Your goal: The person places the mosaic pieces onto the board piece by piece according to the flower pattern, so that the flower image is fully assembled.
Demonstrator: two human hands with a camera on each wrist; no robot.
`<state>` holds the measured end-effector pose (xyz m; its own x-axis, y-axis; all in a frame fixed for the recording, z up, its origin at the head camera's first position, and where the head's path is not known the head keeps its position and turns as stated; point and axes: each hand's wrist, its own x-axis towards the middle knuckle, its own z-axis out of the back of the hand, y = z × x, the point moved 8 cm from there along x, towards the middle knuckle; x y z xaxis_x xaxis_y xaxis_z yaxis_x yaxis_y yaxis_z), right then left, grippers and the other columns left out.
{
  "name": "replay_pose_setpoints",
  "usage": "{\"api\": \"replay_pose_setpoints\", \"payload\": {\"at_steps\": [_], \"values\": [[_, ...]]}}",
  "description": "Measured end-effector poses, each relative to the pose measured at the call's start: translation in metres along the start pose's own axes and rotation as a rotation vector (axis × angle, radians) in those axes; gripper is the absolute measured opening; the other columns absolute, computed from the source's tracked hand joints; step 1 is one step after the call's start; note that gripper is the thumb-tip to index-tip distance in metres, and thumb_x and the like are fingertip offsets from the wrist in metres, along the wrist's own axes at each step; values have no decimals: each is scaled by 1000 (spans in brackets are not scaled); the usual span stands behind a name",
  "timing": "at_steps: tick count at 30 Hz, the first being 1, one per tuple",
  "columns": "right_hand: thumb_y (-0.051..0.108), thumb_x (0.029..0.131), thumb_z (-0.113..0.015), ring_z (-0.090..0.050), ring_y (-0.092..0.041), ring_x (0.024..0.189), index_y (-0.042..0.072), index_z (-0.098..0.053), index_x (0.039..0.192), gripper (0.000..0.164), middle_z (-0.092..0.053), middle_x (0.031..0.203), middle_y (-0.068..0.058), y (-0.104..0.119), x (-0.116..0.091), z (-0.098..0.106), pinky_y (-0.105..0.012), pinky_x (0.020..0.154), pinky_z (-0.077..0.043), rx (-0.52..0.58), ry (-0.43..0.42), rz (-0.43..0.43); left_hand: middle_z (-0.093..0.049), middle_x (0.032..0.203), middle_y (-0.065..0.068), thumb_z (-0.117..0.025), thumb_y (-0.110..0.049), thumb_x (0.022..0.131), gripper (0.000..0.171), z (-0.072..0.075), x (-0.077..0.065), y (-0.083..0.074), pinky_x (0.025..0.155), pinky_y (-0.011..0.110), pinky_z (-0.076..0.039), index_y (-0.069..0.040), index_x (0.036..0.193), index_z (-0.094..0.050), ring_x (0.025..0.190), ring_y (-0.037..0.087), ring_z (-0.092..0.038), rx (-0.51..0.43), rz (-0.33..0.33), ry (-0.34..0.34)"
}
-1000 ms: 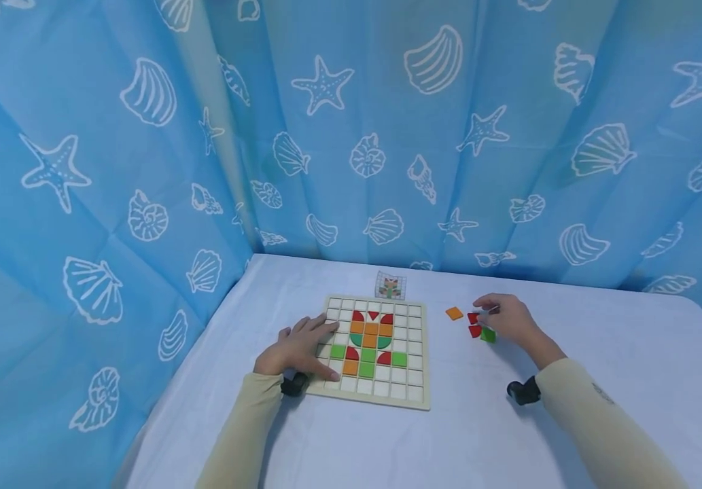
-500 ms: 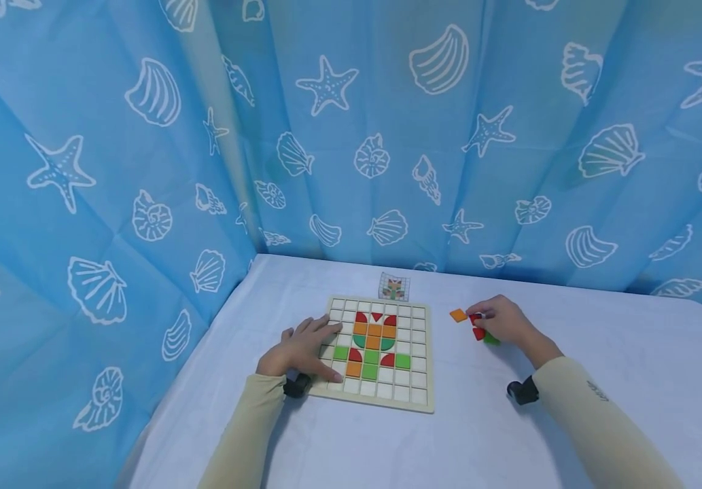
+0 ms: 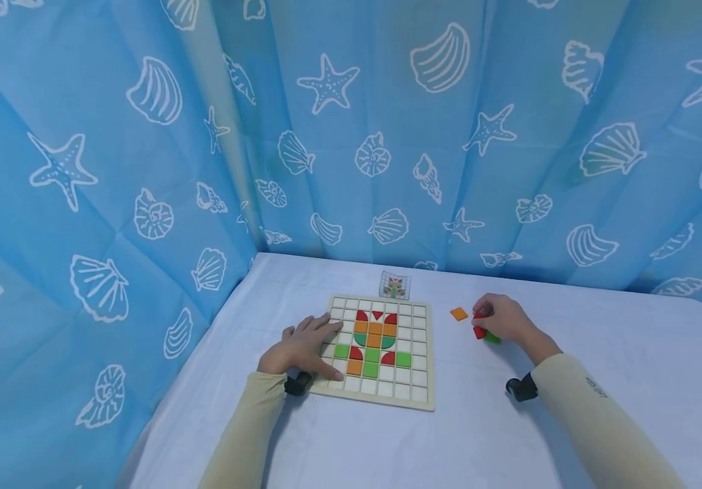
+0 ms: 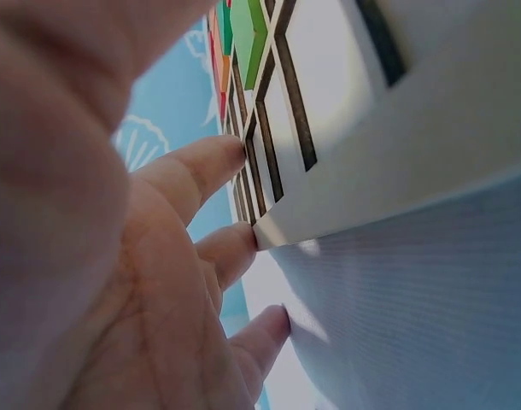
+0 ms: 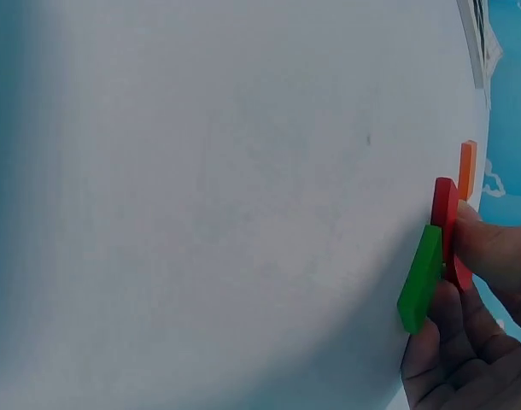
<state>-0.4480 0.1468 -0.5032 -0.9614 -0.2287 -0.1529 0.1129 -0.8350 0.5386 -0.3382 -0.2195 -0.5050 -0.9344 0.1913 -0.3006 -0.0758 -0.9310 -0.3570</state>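
Observation:
My left hand (image 3: 298, 350) rests with spread fingers on the left edge of a pale wooden grid board (image 3: 431, 380). In the left wrist view, fingertips (image 4: 232, 154) touch the board's rim and cells. Red, orange, green and teal mosaic tiles form a flower-like pattern on the board. To the right, my right hand (image 3: 506, 319) pinches a red tile (image 5: 459, 272) between thumb and fingers. Another red tile (image 3: 479, 333) and a green tile (image 3: 492, 337) lie right by its fingertips. An orange square tile (image 3: 459, 314) lies just left of that hand.
Behind the board lies a small pattern card (image 3: 395, 285) with a coloured flower design. A white cloth (image 3: 479, 441) covers the table. Blue curtains (image 3: 351, 176) with shell prints stand along the back and left.
My right hand shifts slightly left toward the orange tile, then back, and now pinches a red tile. The left hand stays on the board. The head view shifts slightly.

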Motion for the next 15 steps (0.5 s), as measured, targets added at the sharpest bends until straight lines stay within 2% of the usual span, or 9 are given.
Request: {"api": "replay_pose_setpoints", "payload": {"at_steps": [4, 8, 12, 15], "values": [[16, 89, -73, -57, -31, 95, 0, -58, 114, 32, -62, 107, -20, -2, -2, 2, -37, 78, -57, 14, -36, -22, -21, 166, 4, -86, -54, 67, 104, -1, -1, 0, 117, 67, -14, -29, 154, -35, 152, 37, -14, -19, 5, 7], [16, 91, -71, -59, -31, 94, 0, -55, 120, 37, -61, 108, -21, 1, -5, 6, -35, 76, -58, 35, -95, -28, -21, 166, 3, -86, -57, 66, 105, -2, -1, 1, 117, 66, -15, -31, 154, -35, 152, 36, -14, -16, 12, 13], [15, 91, -70, -59, -31, 94, 0, -58, 124, 38, -63, 109, -21, 18, -9, 10, -33, 75, -58, 76, -139, 5, -22, 165, 3, -85, -57, 66, 105, -1, -1, 2, 117, 66, -16, -31, 154, -34, 151, 36, -15, -3, 13, 5], [16, 91, -70, -59, -28, 89, 1, -64, 119, 32, -65, 106, -18, 31, -12, 4, -30, 71, -57, 123, -126, 24, -23, 165, 4, -86, -55, 67, 104, 0, -2, 0, 117, 67, -16, -29, 154, -35, 151, 37, -16, -7, 6, 4]]}}
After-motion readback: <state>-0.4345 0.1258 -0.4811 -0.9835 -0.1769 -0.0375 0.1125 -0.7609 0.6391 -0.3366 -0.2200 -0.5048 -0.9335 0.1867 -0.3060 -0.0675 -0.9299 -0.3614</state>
